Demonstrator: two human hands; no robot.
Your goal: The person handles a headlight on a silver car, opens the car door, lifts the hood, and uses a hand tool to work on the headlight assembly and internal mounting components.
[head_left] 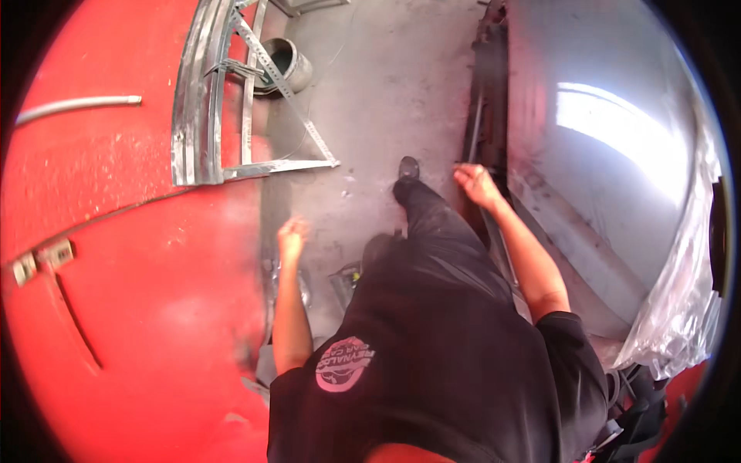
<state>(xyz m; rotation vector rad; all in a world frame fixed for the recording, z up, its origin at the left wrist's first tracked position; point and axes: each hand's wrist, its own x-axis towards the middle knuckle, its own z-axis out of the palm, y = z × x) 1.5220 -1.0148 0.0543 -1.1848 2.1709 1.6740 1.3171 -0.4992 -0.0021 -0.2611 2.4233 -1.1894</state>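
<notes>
My left hand [292,235] hangs beside the red wall, apart from it and smeared by motion. Its fingers look curled, but I cannot tell whether anything is in them. On the other side, my right hand [476,184] is raised near the dark lower edge of a grey, glossy panel [594,147]. The fingers of this hand are bent together; what they hold, if anything, is too small to make out. One dark shoe [409,167] of mine is forward on the grey floor [370,92].
Ahead on the left, a metal frame [199,100] with a perforated brace stands by the red wall [139,309]. Behind its brace is a grey bucket [293,65]. A pale hose [85,106] is on the red surface. Clear plastic sheeting [679,301] hangs at the panel's right edge.
</notes>
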